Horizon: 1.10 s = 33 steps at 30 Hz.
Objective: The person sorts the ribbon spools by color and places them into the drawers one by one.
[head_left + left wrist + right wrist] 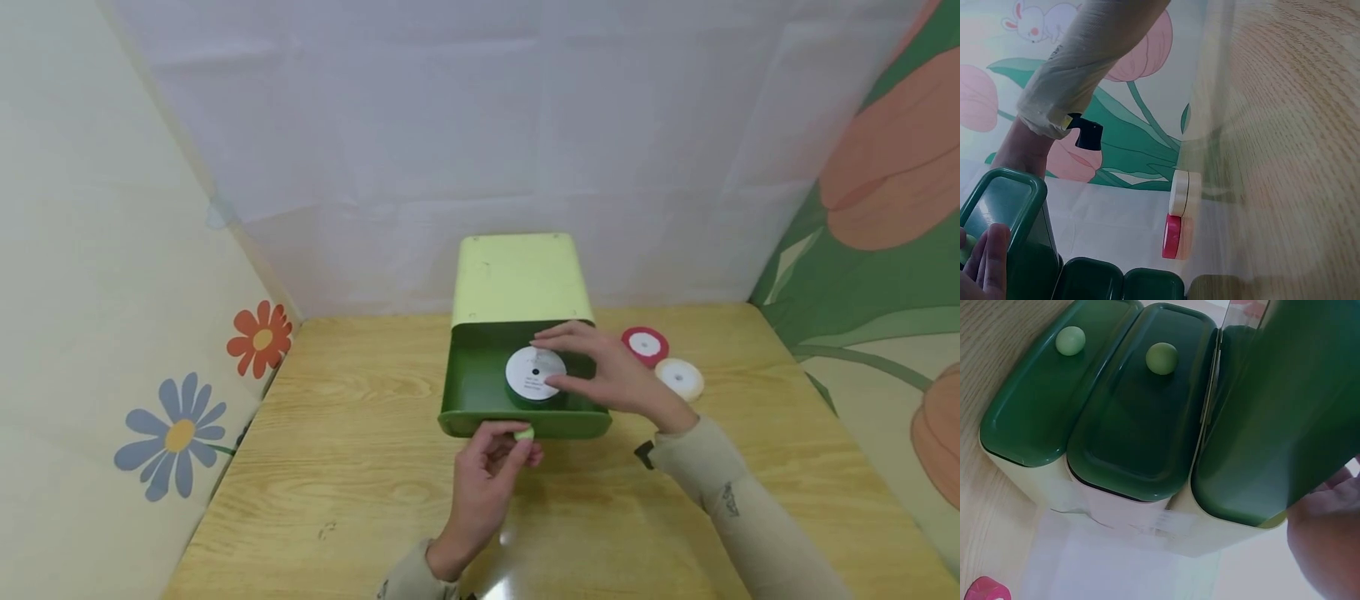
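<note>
A small cabinet [521, 279] with a pale yellow-green shell has its dark green top drawer [472, 367] pulled out. My left hand [483, 475] pinches the light green knob [524, 433] on the drawer front. Inside the drawer lies a ribbon spool [534, 375], its white labelled face up and green ribbon below. Over it hovers my right hand [611, 371], thumb and fingers spread apart; the thumb overlaps the face, and contact is unclear. In the right wrist view, the raised drawer side hides much of the right hand [1325, 531].
On the wooden table [352, 467], right of the cabinet, lie a red ribbon spool [645, 345] and a cream ribbon spool [680, 379]. Two lower drawers [1029, 406] are closed, each with a round green knob. A white backdrop [375, 133] stands behind, with flowered panels at both sides.
</note>
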Each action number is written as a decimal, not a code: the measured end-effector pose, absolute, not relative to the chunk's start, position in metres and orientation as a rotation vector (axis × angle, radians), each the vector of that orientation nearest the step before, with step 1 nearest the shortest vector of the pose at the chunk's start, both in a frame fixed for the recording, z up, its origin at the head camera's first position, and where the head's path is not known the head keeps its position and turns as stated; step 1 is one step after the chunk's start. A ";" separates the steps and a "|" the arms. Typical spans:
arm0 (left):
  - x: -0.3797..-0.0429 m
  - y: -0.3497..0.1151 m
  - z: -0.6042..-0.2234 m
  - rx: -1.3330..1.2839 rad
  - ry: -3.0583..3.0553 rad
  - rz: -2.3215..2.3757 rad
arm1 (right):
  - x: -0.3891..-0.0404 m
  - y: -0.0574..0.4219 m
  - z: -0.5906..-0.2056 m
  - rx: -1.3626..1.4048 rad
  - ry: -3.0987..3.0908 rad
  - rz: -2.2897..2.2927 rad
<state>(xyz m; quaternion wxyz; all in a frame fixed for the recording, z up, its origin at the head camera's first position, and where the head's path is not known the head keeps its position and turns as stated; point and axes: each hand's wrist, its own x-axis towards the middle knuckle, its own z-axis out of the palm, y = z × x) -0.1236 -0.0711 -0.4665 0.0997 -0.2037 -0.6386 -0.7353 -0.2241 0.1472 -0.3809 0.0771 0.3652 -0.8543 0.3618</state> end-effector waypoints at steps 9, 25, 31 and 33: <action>-0.121 -0.072 -0.465 -0.569 -1.902 -2.201 | -0.227 0.150 -0.374 1.108 -2.516 1.117; -0.122 -0.072 -0.466 -0.573 -1.882 -2.206 | -0.267 0.163 -0.345 0.910 -2.426 1.053; -0.122 -0.073 -0.468 -0.595 -1.875 -2.198 | -0.289 0.162 -0.342 0.857 -2.526 0.974; -0.123 -0.073 -0.469 -0.610 -1.865 -2.196 | -0.296 0.161 -0.344 0.853 -2.547 0.960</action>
